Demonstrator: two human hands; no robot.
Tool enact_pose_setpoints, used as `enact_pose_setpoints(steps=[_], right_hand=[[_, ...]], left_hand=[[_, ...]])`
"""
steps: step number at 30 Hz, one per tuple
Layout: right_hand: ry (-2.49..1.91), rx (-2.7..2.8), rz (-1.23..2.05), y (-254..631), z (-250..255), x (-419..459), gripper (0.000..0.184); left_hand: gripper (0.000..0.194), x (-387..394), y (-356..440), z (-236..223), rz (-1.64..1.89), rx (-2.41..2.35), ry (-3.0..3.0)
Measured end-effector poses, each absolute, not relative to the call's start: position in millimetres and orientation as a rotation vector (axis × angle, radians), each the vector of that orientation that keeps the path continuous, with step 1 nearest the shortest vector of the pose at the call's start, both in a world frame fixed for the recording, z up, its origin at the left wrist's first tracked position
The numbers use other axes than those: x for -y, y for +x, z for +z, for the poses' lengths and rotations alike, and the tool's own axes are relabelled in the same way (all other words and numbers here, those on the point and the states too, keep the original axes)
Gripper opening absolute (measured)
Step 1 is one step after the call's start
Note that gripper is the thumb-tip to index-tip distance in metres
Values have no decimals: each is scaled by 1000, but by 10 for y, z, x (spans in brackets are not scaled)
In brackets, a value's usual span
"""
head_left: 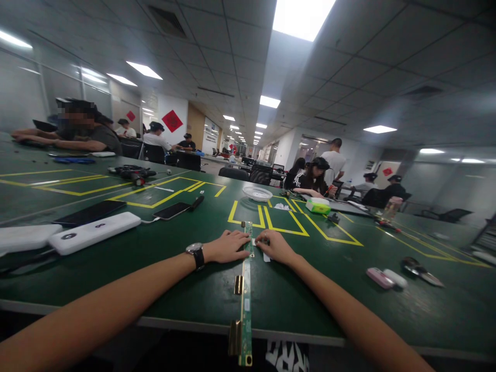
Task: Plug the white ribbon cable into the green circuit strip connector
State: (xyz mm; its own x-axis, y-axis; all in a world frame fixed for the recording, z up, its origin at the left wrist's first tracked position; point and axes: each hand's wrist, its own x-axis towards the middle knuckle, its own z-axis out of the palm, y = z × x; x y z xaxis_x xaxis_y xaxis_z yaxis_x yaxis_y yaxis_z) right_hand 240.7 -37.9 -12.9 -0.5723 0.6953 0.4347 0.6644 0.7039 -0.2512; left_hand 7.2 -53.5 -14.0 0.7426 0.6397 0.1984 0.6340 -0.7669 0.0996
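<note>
A long, narrow green circuit board point(247, 289) lies lengthwise in front of me, its near end sticking out past the table edge. Copper-coloured flex strips point(234, 336) stick out from its left side. My left hand point(227, 246), wearing a black-strapped watch point(195, 253), rests flat with fingers stretched onto the far part of the board. Just right of the board, my right hand point(277, 245) is closed in a pinch at the board's edge. A bit of white shows by its fingertips, too small to name. Under this hand lies a small white piece point(266, 257).
A white power bank point(95, 232) and phones point(172, 210) lie to the left. Beyond the hands stand a white woven basket point(257, 194) and a green tissue pack point(318, 205). A pink case point(380, 277) sits right. Yellow tape marks the green table point(174, 289). Other people sit farther off.
</note>
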Motion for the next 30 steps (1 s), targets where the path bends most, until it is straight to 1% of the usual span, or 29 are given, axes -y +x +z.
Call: enact_pose_setpoints(steps=[7, 12, 17, 20, 22, 25, 27, 30], right_hand=[[-938, 2385, 148, 2429, -120, 386, 11], [-892, 2370, 191, 2428, -131, 371, 10], [-949, 2335, 180, 2413, -164, 341, 10], [-1003, 2355, 154, 2405, -136, 355, 10], [-950, 2408, 105, 2396, -95, 390, 15], [-730, 2563, 16, 2369, -37, 449, 24], [-625, 2656, 14, 2359, -19, 454, 32], [-644, 2695, 55, 2446, -16, 355, 41]], left_hand=[[54, 448, 19, -104, 263, -950, 2912], [54, 436, 14, -128, 291, -938, 2923], [54, 440, 30, -165, 340, -952, 2879], [60, 449, 36, -160, 373, -984, 2828], [68, 455, 37, -154, 388, -1021, 2784], [79, 453, 37, -150, 425, -1014, 2724], [78, 450, 38, -144, 496, -1032, 2678], [67, 448, 37, -119, 648, -1181, 2582]])
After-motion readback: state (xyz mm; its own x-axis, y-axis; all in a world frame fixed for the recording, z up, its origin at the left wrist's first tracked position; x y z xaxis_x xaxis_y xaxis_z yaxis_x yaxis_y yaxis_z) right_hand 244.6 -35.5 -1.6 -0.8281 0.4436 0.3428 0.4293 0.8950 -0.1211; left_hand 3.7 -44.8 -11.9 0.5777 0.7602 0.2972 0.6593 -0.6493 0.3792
